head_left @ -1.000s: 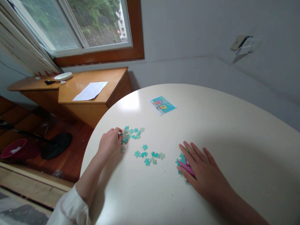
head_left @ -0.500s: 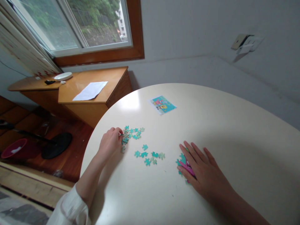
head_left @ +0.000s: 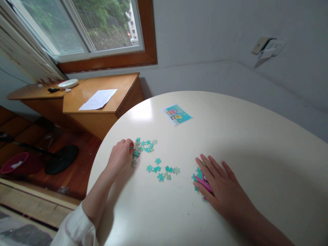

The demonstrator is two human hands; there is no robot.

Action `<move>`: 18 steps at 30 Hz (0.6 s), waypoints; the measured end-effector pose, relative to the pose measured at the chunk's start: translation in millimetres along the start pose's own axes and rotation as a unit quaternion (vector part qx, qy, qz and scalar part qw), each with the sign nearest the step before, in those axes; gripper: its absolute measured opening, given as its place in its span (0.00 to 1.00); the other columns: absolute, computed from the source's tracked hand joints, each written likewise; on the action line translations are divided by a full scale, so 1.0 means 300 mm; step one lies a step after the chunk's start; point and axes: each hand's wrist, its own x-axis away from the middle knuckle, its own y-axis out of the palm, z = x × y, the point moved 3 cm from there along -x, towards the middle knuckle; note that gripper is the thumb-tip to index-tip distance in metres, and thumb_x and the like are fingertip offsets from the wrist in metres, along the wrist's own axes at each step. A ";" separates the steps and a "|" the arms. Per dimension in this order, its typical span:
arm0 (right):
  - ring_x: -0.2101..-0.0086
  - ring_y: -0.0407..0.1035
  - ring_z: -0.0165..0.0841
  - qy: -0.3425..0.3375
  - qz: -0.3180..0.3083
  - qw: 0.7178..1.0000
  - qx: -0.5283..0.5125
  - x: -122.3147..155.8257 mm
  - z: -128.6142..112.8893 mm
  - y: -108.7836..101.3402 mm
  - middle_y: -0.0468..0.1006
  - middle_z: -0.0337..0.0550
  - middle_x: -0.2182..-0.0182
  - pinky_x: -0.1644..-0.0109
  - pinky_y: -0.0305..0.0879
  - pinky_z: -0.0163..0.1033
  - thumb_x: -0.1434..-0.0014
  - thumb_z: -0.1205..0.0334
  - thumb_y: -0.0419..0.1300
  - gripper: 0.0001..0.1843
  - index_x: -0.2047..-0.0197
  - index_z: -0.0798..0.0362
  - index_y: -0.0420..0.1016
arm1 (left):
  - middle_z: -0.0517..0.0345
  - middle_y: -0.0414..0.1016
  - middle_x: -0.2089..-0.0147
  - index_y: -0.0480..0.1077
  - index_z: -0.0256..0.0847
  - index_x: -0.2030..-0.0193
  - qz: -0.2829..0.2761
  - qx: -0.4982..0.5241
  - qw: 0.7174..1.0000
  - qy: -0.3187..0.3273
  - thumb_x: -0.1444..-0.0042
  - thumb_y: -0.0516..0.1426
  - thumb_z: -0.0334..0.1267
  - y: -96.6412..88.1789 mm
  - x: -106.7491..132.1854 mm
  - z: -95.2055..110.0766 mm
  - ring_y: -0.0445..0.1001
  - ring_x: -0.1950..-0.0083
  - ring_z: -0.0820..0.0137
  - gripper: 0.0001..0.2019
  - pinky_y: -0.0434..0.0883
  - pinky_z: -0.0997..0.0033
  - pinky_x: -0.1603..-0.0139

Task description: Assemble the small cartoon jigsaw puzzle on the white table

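On the glossy white bench, the right hand lies flat, fingers spread and gripping nothing, over a joined puzzle section; a sideways shift of that palm might pull the interlocks apart. The left hand is curled at the left side of the larger pile of loose pieces, its hold on any piece impossible to tell. A hasty drag there could scatter the pile, perhaps over the bench's left edge.
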 end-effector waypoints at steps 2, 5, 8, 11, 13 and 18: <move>0.42 0.54 0.42 0.003 0.000 1.000 -0.003 0.001 0.001 0.000 0.63 0.48 0.42 0.41 0.46 0.53 0.39 0.47 0.41 0.29 0.40 0.52 0.58 | 0.51 0.71 0.61 0.66 0.39 0.62 -0.001 0.003 1.000 0.005 0.47 0.49 0.31 0.001 -0.002 -0.001 0.69 0.59 0.61 0.08 0.63 0.66 0.59; 0.42 0.54 0.42 0.000 0.002 1.000 -0.002 0.001 -0.001 -0.001 0.63 0.48 0.43 0.41 0.46 0.53 0.39 0.47 0.40 0.29 0.40 0.52 0.58 | 0.52 0.71 0.63 0.66 0.39 0.64 0.008 0.026 1.000 0.007 0.47 0.49 0.32 0.006 -0.004 -0.007 0.70 0.62 0.62 0.06 0.63 0.67 0.62; 0.42 0.54 0.42 -0.003 0.003 1.000 0.001 0.000 -0.002 -0.003 0.63 0.49 0.43 0.41 0.46 0.53 0.39 0.47 0.39 0.29 0.40 0.54 0.58 | 0.55 0.71 0.66 0.66 0.40 0.65 0.037 0.083 0.996 0.004 0.48 0.49 0.32 0.010 -0.005 -0.016 0.70 0.66 0.66 0.06 0.63 0.69 0.66; 0.42 0.54 0.42 -0.004 0.002 1.000 0.001 0.000 -0.002 -0.004 0.63 0.49 0.43 0.41 0.46 0.53 0.39 0.47 0.40 0.30 0.40 0.54 0.59 | 0.58 0.70 0.69 0.66 0.40 0.63 0.078 0.160 0.984 0.013 0.48 0.50 0.34 0.009 -0.004 -0.020 0.69 0.70 0.70 0.07 0.64 0.72 0.67; 0.42 0.54 0.42 -0.003 0.002 1.000 -0.001 0.000 -0.002 -0.004 0.63 0.49 0.43 0.41 0.47 0.53 0.39 0.47 0.40 0.30 0.40 0.54 0.58 | 0.59 0.70 0.70 0.67 0.41 0.62 0.103 0.204 0.973 0.033 0.48 0.50 0.34 0.005 -0.002 -0.015 0.69 0.70 0.71 0.08 0.65 0.72 0.67; 0.43 0.54 0.42 -0.002 0.002 1.000 -0.006 0.001 0.000 -0.001 0.64 0.49 0.43 0.42 0.47 0.53 0.39 0.47 0.40 0.29 0.40 0.53 0.57 | 0.57 0.72 0.69 0.71 0.39 0.67 0.147 0.291 0.943 0.069 0.50 0.51 0.36 -0.015 0.006 0.003 0.70 0.71 0.72 0.09 0.68 0.74 0.67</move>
